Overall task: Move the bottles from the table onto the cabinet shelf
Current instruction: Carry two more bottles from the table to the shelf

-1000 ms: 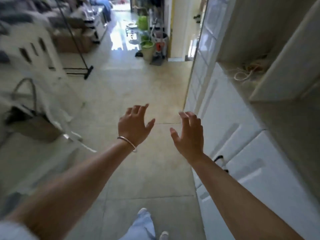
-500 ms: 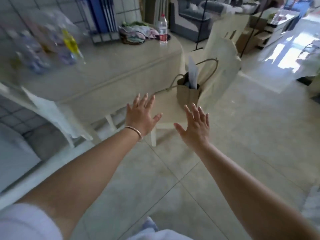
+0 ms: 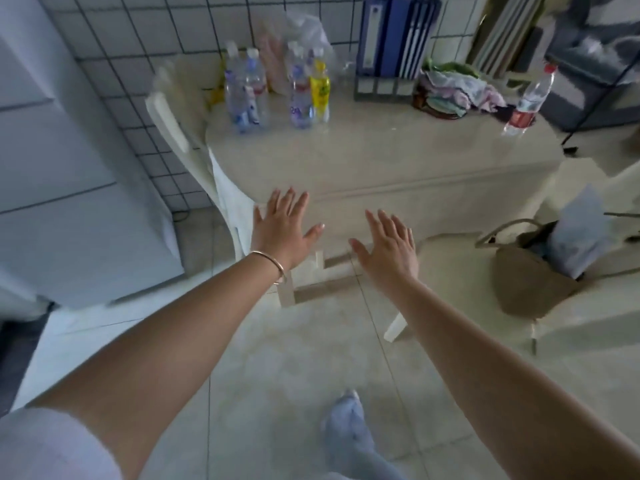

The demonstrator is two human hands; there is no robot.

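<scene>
Soft daylight, slight motion blur on bottles [image 3: 273, 88], wide-angle warp at edges.

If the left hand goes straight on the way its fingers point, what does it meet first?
Probably the near edge of the table: the open left hand points up at it. The bottle cluster stands farther back. Depth is unclear.

bottle labels [image 3: 247, 109] blurred, unreadable

Bottles [image 3: 273, 88] at table [image 3: 381, 161] far-left; lone bottle [image 3: 528, 98] far-right.
</scene>
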